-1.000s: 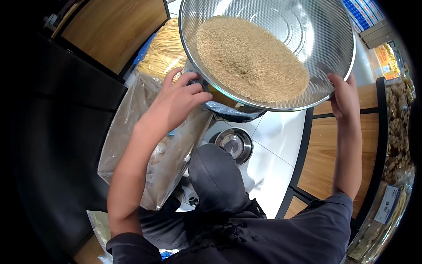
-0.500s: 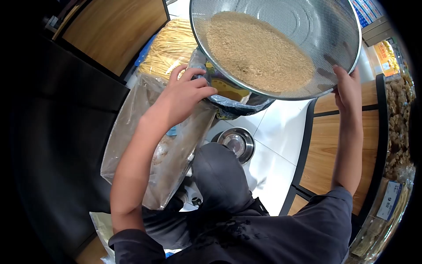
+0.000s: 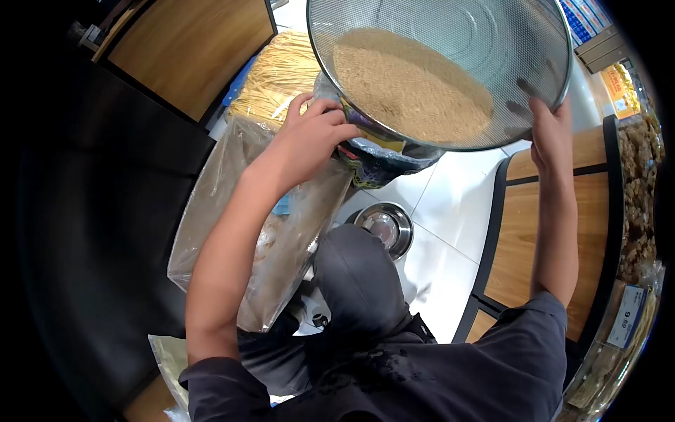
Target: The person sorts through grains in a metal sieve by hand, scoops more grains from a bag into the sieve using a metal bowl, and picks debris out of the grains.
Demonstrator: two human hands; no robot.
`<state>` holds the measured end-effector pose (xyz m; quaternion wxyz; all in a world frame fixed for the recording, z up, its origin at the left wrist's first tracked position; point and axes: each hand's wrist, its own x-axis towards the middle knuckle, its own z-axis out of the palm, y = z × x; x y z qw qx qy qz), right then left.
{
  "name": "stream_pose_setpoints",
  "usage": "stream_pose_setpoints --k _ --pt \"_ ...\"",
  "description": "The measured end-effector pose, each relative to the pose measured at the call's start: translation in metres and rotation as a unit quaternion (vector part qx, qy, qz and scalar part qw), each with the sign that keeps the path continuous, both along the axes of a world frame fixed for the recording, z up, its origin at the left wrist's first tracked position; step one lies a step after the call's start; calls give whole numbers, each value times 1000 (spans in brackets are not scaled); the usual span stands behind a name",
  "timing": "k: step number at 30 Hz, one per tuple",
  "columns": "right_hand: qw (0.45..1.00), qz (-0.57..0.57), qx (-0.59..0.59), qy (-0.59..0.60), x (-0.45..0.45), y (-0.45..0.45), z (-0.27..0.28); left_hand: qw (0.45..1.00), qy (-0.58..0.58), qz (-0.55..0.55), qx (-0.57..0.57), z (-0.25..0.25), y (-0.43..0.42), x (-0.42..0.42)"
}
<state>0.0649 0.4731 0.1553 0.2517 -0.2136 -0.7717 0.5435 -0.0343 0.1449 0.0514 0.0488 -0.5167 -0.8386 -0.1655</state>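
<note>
Sieve [image 3: 460, 42] between hands [image 3: 552, 137], grain [image 3: 415, 88] inside

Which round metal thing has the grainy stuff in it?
The big mesh sieve, gripped at its rim by the right hand. The smaller steel bowl sits on the floor and shows no grainy heap.

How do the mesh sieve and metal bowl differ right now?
The mesh sieve is perforated; the metal bowl has solid walls. The sieve is held up by the right hand, while the bowl rests on the floor. The sieve carries a tan granular heap; the bowl shows none. Both are round and silvery.
</note>
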Motion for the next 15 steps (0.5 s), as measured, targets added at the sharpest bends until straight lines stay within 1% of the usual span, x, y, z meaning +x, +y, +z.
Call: stream_pose_setpoints --k 2,3,5,6,7,9,10,11,13,14,15 --pt "996 28 71 52 -5 14 -10 1000 5 -7 9 0 7 -1" --pt "995 29 76 55 -2 16 -5 1000 13 -5 15 0 9 -4" --pt "996 2 58 66 -1 10 -2 1000 8 7 10 -2 0 -6" --pt "1000 22 0 11 1 11 5 1000 1 8 4 -4 -5 -5" --pt "1000 20 -1 6 -1 5 0 1000 -4 6 4 -7 -4 -3" --pt "992 26 98 72 -6 -5 -5 999 27 -3 29 -8 9 -4" --pt "989 23 129 62 -5 -1 -5 999 29 -3 34 -7 11 -6" --pt "989 27 128 63 -4 1 -1 1000 17 3 19 -5 6 -8" --pt "998 15 48 35 1 0 4 1000 0 10 -6 -6 -1 -8" --pt "993 8 92 72 -2 2 -6 1000 12 5 1 -8 3 -7" --pt "993 2 93 71 -6 8 -14 1000 27 -3 12 -9 9 -6"
